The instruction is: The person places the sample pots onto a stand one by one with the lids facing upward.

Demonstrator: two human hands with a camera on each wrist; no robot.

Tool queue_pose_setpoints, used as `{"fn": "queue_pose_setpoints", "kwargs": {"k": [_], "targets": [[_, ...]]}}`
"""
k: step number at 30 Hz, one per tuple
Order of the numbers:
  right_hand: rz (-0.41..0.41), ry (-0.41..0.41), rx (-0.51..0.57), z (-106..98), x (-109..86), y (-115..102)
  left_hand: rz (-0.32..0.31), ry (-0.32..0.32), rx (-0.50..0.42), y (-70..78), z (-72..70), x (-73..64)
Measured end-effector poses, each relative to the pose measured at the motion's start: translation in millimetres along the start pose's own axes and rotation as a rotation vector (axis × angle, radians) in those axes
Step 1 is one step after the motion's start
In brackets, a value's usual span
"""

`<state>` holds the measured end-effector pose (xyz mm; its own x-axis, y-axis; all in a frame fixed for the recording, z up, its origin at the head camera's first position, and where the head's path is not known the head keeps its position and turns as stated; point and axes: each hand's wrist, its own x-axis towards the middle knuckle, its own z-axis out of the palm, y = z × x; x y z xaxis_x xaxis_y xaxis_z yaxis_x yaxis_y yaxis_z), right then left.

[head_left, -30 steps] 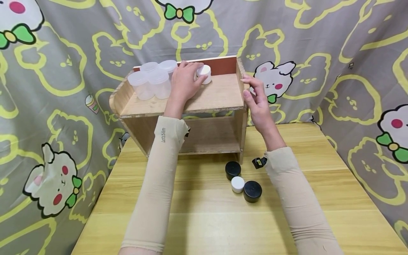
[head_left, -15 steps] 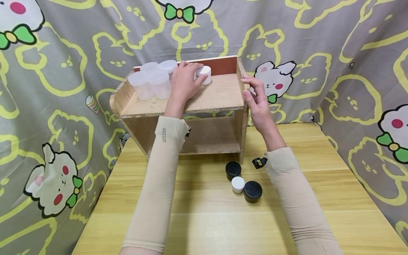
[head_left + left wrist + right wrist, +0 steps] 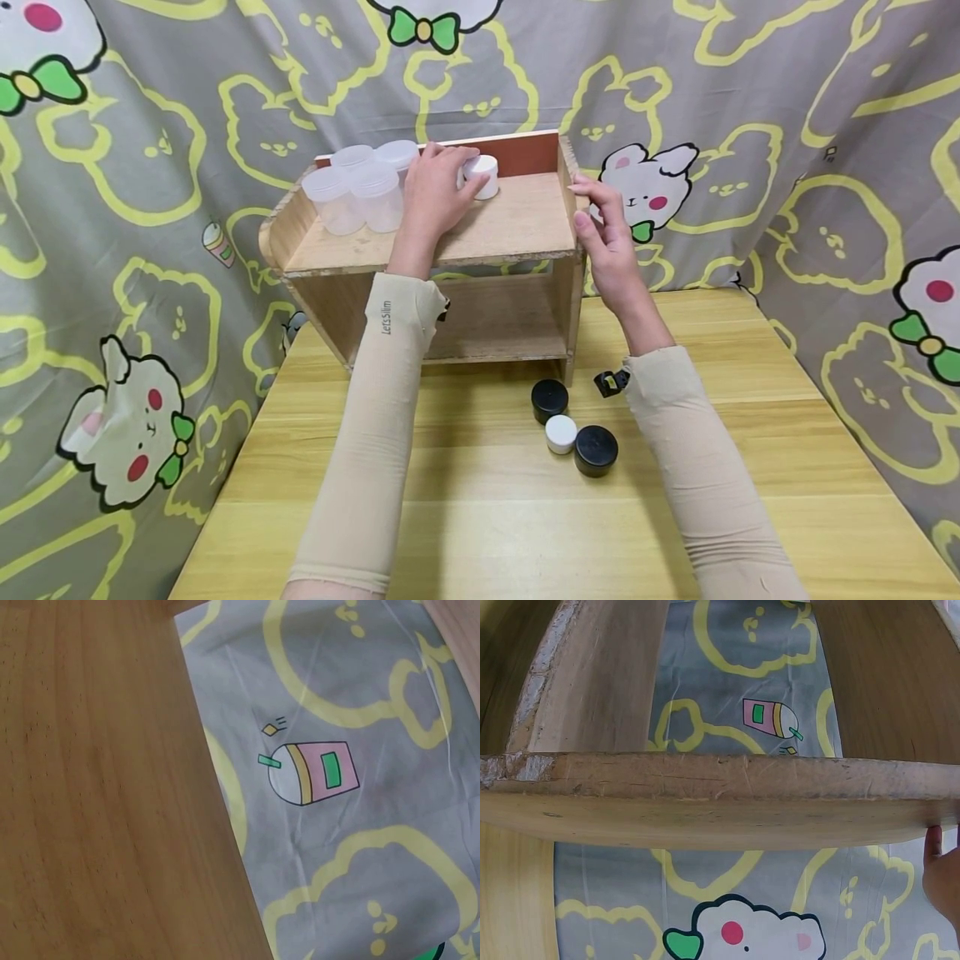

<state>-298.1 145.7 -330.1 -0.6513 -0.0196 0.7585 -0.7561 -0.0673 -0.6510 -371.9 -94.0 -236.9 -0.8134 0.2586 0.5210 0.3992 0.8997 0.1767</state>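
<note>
In the head view my left hand [image 3: 438, 187] reaches onto the top of a small wooden shelf [image 3: 525, 208]. Its thumb and fingers pinch a small white round jar [image 3: 487, 179] standing there, partly covered by the hand. Just left of that hand, several frosted clear plastic jars [image 3: 378, 200] with lids stand close together. My right hand [image 3: 613, 242] grips the shelf's right side panel near its upper edge. In the right wrist view, fingers of the right hand [image 3: 943, 877] touch the panel [image 3: 720, 817]. The left wrist view shows only wood and curtain.
On the wooden table [image 3: 480, 542], in front of the shelf's right end, stand a black round jar [image 3: 550, 401], a small white one [image 3: 560, 434] and another black jar [image 3: 596, 451]. A patterned grey curtain [image 3: 247, 100] hangs behind and on both sides.
</note>
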Motion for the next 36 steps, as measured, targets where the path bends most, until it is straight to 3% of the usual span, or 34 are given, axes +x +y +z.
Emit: {"fn": "queue_pose_setpoints", "kwargs": {"k": [13, 20, 30, 36], "targets": [[0.005, -0.012, -0.016, -1, -1.1, -1, 0.048, 0.035, -0.006, -0.9, -1.7, -5.5], [-0.002, -0.015, -0.013, 0, -0.3, -1, 0.088, 0.117, -0.029, 4.4, -9.0, -15.0], [0.025, 0.004, 0.004, 0, -0.1, -2, 0.244, 0.296, -0.135, 20.0, -18.0, -47.1], [0.023, 0.002, 0.011, 0, 0.2, -2, 0.357, 0.359, -0.212, 32.2, -16.3, -78.4]]}}
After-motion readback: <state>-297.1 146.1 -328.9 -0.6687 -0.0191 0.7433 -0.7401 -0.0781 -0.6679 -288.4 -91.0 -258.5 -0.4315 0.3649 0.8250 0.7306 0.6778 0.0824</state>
